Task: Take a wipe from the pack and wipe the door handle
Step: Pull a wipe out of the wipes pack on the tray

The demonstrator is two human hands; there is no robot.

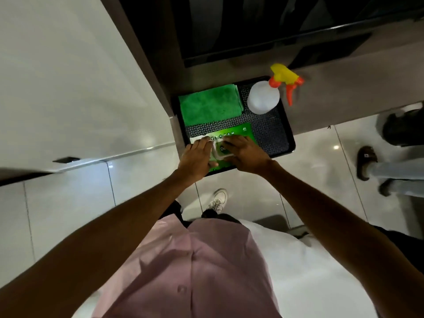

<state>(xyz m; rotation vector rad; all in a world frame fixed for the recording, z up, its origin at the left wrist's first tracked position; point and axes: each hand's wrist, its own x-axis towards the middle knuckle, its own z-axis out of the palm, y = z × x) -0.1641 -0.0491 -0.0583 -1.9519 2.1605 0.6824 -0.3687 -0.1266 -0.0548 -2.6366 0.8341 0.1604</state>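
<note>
Wipe pack (pixel 238 131) on black tray (pixel 278 134), both hands pressed on it, left hand (pixel 197 154), right hand (pixel 244 152), grip unclear

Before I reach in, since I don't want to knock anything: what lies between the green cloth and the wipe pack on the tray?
In the head view, only a bare strip of the tray's patterned liner separates the green cloth from the wipe pack.

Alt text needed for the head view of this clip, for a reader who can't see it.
Seen from above, both hands, the left hand and the right hand, work at the lid of a green wipe pack on a black tray. The tray also holds a folded green cloth and a spray bottle with a yellow and orange trigger.
</note>
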